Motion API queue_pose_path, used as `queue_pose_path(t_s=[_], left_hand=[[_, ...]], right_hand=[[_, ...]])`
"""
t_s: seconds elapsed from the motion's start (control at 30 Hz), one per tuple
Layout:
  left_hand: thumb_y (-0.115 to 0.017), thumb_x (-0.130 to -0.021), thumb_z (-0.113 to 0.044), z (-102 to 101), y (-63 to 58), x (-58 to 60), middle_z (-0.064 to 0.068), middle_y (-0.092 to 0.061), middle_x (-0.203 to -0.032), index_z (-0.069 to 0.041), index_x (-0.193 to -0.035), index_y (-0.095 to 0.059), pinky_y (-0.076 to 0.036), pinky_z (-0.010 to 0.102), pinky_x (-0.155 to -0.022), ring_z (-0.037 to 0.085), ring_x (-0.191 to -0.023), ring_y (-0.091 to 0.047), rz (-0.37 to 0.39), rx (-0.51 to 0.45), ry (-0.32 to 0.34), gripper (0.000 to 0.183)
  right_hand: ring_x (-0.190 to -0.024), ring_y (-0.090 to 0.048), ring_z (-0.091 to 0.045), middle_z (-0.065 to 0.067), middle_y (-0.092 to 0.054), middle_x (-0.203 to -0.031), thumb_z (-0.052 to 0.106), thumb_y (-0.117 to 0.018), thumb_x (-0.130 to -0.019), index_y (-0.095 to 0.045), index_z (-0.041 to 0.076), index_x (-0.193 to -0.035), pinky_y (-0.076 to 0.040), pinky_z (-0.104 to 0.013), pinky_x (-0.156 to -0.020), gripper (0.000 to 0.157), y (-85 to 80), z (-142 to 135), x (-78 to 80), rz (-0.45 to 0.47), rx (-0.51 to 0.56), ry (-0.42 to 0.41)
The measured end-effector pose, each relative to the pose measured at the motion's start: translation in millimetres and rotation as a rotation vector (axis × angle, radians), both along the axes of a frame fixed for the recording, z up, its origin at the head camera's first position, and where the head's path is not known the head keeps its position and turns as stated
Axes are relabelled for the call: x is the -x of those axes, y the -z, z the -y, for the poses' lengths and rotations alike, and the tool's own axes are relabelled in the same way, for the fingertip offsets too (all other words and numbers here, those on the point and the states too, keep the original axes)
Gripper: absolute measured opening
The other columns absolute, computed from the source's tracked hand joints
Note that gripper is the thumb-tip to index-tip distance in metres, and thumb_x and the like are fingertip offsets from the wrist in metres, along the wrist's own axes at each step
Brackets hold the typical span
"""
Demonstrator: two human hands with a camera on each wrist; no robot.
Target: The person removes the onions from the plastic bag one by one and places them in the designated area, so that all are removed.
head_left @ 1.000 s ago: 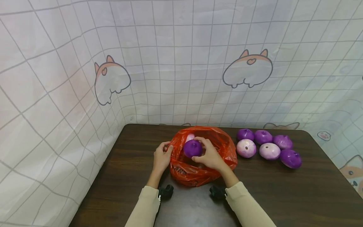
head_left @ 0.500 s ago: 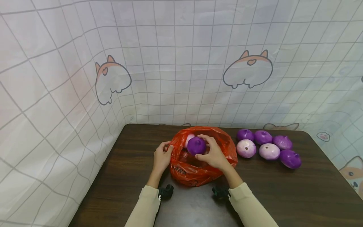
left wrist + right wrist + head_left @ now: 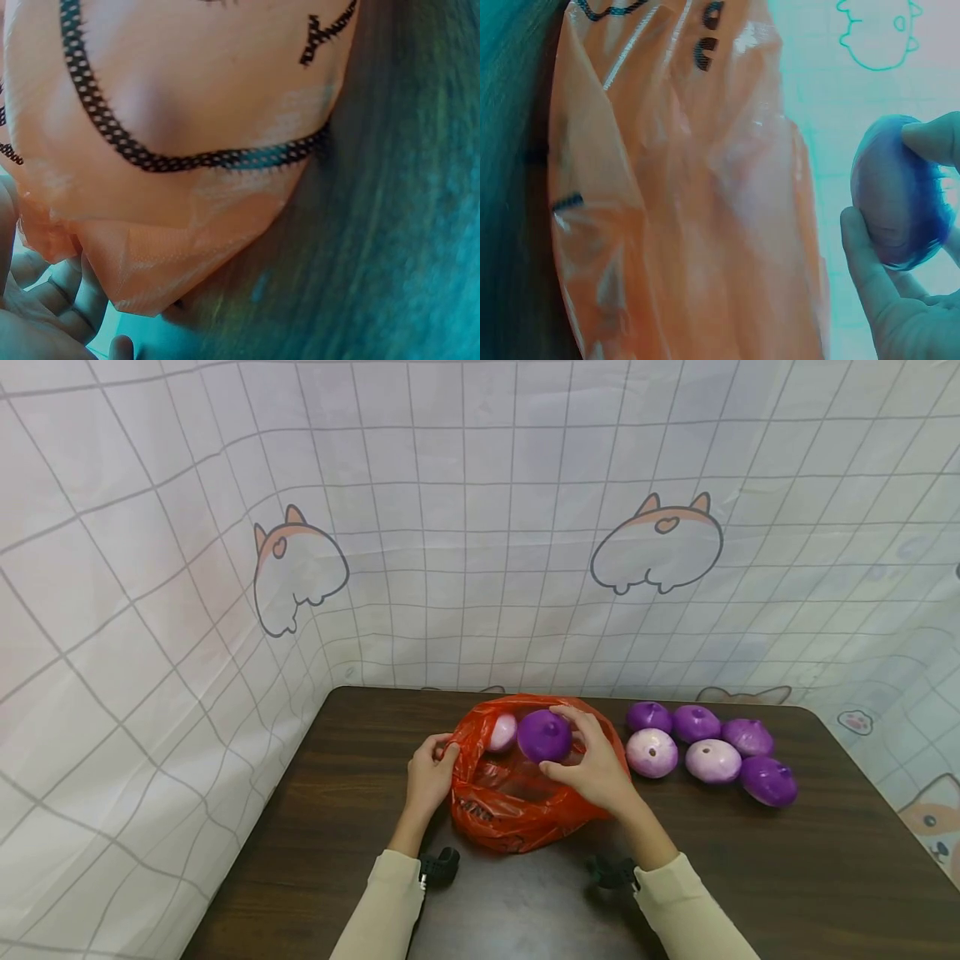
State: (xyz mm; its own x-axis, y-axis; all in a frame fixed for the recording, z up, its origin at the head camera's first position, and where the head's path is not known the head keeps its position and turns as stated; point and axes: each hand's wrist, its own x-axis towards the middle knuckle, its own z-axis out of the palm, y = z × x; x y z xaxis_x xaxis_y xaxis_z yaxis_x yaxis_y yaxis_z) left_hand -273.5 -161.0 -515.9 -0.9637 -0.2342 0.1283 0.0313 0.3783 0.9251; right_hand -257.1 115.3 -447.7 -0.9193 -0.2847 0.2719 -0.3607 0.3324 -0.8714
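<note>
In the head view a red plastic bag [image 3: 510,831] stands with its mouth wide on the table. My left hand [image 3: 429,783] pinches the left side of its rim between thumb and fingers. Over the mouth, my right hand [image 3: 600,770] grips a glossy purple onion [image 3: 544,737] with a pointed tip. The right wrist view shows this held onion [image 3: 891,196] between thumb and fingers, apart from the bag. Inside the bag, near its left wall, lies a pale pink-white onion [image 3: 502,732]. The front wall hides the bag's bottom.
Right of the bag lie several onions in two rows: purple ones [image 3: 696,722] behind, pale ones [image 3: 713,761] and a purple one [image 3: 768,780] in front. The dark wooden table [image 3: 345,793] meets a grid-patterned cloth [image 3: 465,568] at the back.
My right hand has moved up and to the right with the purple onion, which now shows larger. More of the pale onion in the bag is visible. The left hand has stayed on the rim.
</note>
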Motion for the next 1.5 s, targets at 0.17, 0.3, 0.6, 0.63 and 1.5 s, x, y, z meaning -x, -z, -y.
queue_pose_path(t_s=[0.17, 0.3, 0.6, 0.63, 1.5], left_hand=[[-0.063, -0.1, -0.026, -0.1, -1.8, -1.0, 0.004, -0.057, -0.081, -0.012, -0.124, -0.07, -0.041, 0.028, -0.055, 0.013, -0.06, -0.048, 0.003, -0.004, 0.0, 0.028], [-0.064, -0.1, -0.026, -0.2, -2.3, -1.3, 0.003, -0.057, -0.081, -0.012, -0.124, -0.07, -0.041, 0.027, -0.054, 0.013, -0.059, -0.048, 0.004, -0.009, 0.001, 0.028], [-0.063, -0.1, -0.025, 0.2, -0.1, -0.3, 0.004, -0.057, -0.081, -0.011, -0.124, -0.07, -0.042, 0.028, -0.056, 0.013, -0.06, -0.049, -0.007, 0.003, -0.004, 0.028], [-0.063, -0.1, -0.025, 0.1, 0.0, -0.3, 0.004, -0.057, -0.081, -0.011, -0.124, -0.07, -0.042, 0.028, -0.056, 0.013, -0.061, -0.049, -0.007, 0.002, -0.004, 0.028], [-0.064, -0.101, -0.026, -0.3, -1.1, -1.4, 0.005, -0.058, -0.083, -0.012, -0.125, -0.07, -0.043, 0.028, -0.056, 0.013, -0.061, -0.051, -0.002, -0.016, 0.005, 0.028]], right_hand=[[-0.124, -0.056, -0.039, -0.014, -0.042, -0.139, 0.013, -0.086, -0.082, -0.043, 0.022, -0.152, -0.056, -0.054, -0.095, 0.083, -7.2, -15.3, -4.0, -0.009, 0.0, 0.018], [-0.127, -0.054, -0.038, -0.013, -0.041, -0.138, 0.012, -0.084, -0.084, -0.041, 0.021, -0.153, -0.054, -0.056, -0.097, 0.082, -10.0, -30.6, -6.4, -0.009, 0.001, 0.036], [-0.127, -0.056, -0.032, -0.013, -0.034, -0.15, 0.012, -0.082, -0.086, -0.039, 0.022, -0.155, -0.057, -0.028, -0.093, 0.082, -11.0, -69.0, -14.0, 0.018, 0.012, 0.091], [-0.126, -0.056, -0.03, -0.013, -0.033, -0.151, 0.012, -0.082, -0.086, -0.038, 0.022, -0.155, -0.056, -0.023, -0.091, 0.082, -10.1, -73.5, -15.0, 0.025, 0.018, 0.095], [-0.122, -0.06, -0.015, -0.03, -0.038, -0.15, 0.017, -0.082, -0.087, -0.035, 0.006, -0.155, -0.051, -0.013, -0.085, 0.083, 26.7, -159.2, -41.8, 0.082, -0.168, 0.213]])
